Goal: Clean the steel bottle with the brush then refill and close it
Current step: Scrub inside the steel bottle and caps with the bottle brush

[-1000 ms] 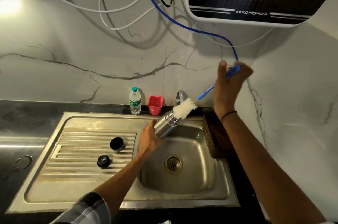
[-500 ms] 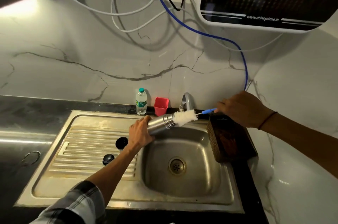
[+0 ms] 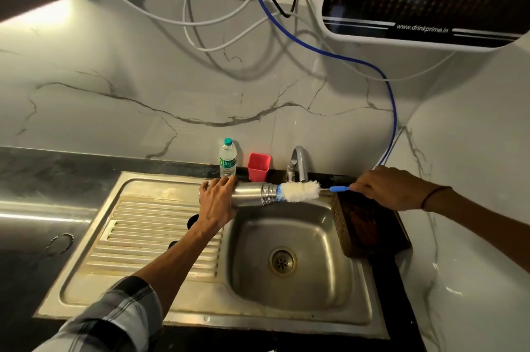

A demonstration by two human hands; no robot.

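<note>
Steel runs across the whole work area: the sink (image 3: pixel 338 288) has a ribbed draining board on the left and a deep basin on the right, set into a dark tabletop (image 3: pixel 43 179) that meets a marbled wall at the back and on the right. Room over the basin is open, bounded by the tap (image 3: pixel 299 162) behind it and a dark brown tray (image 3: pixel 370 228) leaning at its right edge. A small plastic bottle (image 3: pixel 227 158) and a red cup (image 3: pixel 259 167) stand near the back edge. The steel bottle (image 3: pixel 249 193) lies roughly level above the basin's rear left corner, its threaded neck pointing right. The brush (image 3: pixel 298 192), white and fluffy with a blue handle, has its tip at the bottle's mouth, most of the bristles outside. The left hand (image 3: pixel 216 202) reaches in from below, fingers wrapped over the bottle's base end. The right hand (image 3: pixel 384 188) comes from the right with a dark band at the wrist, fingers curled round the blue handle's end.
</note>
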